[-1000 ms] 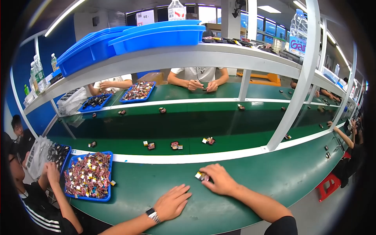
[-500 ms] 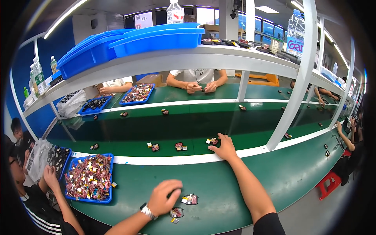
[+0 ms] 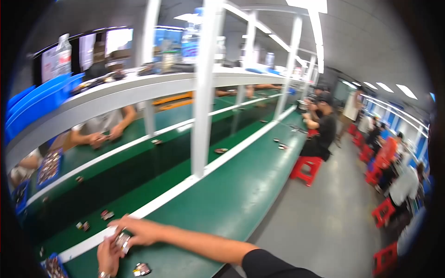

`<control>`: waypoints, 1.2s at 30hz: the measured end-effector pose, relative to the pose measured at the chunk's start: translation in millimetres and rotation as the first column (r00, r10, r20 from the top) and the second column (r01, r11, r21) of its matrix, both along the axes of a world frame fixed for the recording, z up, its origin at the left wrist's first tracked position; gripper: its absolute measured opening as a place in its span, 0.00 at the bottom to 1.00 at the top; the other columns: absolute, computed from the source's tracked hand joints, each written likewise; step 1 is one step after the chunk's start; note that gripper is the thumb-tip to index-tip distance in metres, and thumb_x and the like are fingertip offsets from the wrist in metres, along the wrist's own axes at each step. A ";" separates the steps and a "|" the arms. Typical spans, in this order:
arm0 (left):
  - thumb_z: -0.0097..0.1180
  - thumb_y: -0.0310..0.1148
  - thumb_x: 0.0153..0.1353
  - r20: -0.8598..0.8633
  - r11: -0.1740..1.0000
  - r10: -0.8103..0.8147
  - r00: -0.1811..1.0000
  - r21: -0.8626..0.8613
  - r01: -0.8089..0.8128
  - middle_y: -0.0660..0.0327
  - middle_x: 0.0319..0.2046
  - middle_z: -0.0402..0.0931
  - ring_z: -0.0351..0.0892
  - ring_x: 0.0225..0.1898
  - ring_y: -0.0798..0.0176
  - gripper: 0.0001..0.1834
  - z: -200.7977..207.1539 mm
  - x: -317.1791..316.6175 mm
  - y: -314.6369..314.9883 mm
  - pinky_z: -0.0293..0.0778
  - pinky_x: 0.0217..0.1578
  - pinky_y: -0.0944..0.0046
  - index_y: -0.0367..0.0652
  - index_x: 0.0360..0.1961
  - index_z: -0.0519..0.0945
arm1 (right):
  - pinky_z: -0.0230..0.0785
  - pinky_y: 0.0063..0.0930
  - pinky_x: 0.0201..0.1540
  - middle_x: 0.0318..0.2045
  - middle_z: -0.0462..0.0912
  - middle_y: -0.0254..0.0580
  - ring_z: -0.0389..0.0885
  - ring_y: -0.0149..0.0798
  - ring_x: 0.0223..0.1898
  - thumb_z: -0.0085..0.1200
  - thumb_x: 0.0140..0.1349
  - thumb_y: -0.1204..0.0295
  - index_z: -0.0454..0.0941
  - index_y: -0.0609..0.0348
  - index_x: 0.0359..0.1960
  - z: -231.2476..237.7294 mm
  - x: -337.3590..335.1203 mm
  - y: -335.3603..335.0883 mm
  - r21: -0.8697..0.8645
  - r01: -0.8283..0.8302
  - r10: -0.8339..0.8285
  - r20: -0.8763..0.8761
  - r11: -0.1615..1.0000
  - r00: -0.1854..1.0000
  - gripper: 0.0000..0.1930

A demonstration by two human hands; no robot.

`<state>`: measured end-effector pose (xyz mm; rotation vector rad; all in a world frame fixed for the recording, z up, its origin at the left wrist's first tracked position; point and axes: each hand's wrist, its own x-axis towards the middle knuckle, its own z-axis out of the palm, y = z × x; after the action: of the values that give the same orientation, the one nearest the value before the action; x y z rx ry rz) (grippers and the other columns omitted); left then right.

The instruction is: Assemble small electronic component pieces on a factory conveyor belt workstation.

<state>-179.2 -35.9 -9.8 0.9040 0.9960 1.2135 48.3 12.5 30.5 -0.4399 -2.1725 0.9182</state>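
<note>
Both my hands are together at the lower left, by the white rail (image 3: 160, 204) along the conveyor belt. Between them is a small electronic assembly (image 3: 123, 242), a blurred silvery and dark piece. My right hand (image 3: 143, 230) reaches over it from the right, fingers bent round it. My left hand (image 3: 107, 257) rises from the lower edge with its fingers against the piece's left side. On the green worktop just below lies another electronic assembly (image 3: 142, 269) with a dark shell and reddish board. More small assemblies (image 3: 107, 215) lie on the belt beyond the rail.
A blue tray of parts (image 3: 52, 265) sits at the lower left edge. A white post (image 3: 202, 102) rises from the rail to a shelf (image 3: 139, 88) holding blue trays and bottles. Across the belt another person's hands (image 3: 98, 139) work. Red stools (image 3: 307, 169) stand along the aisle.
The view has swung right, so the bench shifts left and the aisle shows. My right hand has drawn back from the belt to my left hand, with an assembly now between them.
</note>
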 end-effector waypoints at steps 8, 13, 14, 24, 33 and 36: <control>0.49 0.32 0.70 0.076 0.899 -0.437 0.896 0.049 0.434 0.54 0.52 0.75 0.76 0.48 0.61 0.21 3.3 -2.5 0.2 0.73 0.49 0.62 0.32 0.61 0.69 | 0.65 0.37 0.56 0.43 0.75 0.46 0.71 0.50 0.50 0.63 0.42 0.81 0.68 0.63 0.59 -15.5 1.9 -19.8 0.007 0.111 -0.112 0.038 0.994 0.993 0.36; 0.49 0.31 0.70 -0.042 0.985 -0.175 0.984 -0.008 0.174 0.56 0.48 0.76 0.76 0.45 0.63 0.21 16.8 9.2 -9.8 0.73 0.49 0.64 0.32 0.61 0.68 | 0.67 0.39 0.49 0.41 0.73 0.46 0.71 0.50 0.46 0.53 0.50 0.82 0.74 0.60 0.41 -27.2 -10.6 -26.3 0.104 0.247 -0.227 -0.179 0.963 0.957 0.14; 0.49 0.30 0.70 -0.051 0.991 -0.137 0.989 -0.009 0.137 0.56 0.48 0.76 0.76 0.45 0.64 0.21 21.1 17.1 -12.4 0.74 0.48 0.64 0.32 0.61 0.68 | 0.68 0.39 0.45 0.40 0.73 0.45 0.72 0.49 0.45 0.52 0.52 0.78 0.74 0.61 0.38 -30.5 -13.3 -27.7 0.079 0.308 -0.294 -0.153 0.948 0.944 0.10; 0.51 0.33 0.69 -0.132 0.995 -0.094 0.987 0.028 0.098 0.54 0.49 0.75 0.76 0.47 0.62 0.23 27.7 26.0 -22.6 0.75 0.47 0.64 0.34 0.62 0.66 | 0.72 0.45 0.36 0.32 0.75 0.45 0.77 0.50 0.41 0.57 0.50 0.63 0.78 0.52 0.28 -32.3 -40.1 -40.9 0.243 0.573 -0.573 -0.078 0.783 0.816 0.08; 0.53 0.37 0.69 -0.162 0.980 -0.182 0.970 0.053 0.193 0.53 0.54 0.71 0.73 0.53 0.60 0.28 20.2 17.4 -17.3 0.72 0.51 0.62 0.35 0.64 0.63 | 0.73 0.43 0.32 0.32 0.76 0.48 0.79 0.50 0.37 0.56 0.50 0.63 0.78 0.55 0.26 -40.3 -45.2 -32.0 0.396 0.529 -0.544 -0.086 0.750 0.835 0.09; 0.55 0.37 0.68 -0.156 0.983 -0.170 0.973 0.042 0.178 0.52 0.54 0.71 0.73 0.54 0.58 0.29 20.5 17.1 -16.2 0.72 0.52 0.60 0.34 0.64 0.63 | 0.74 0.42 0.32 0.32 0.76 0.47 0.79 0.50 0.37 0.55 0.51 0.64 0.79 0.56 0.26 -41.9 -48.2 -31.0 0.455 0.539 -0.561 -0.098 0.709 0.822 0.09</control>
<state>-162.1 -52.1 10.6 1.1177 0.9851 1.0403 0.0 -18.5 -11.4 -0.8139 -2.0228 0.0397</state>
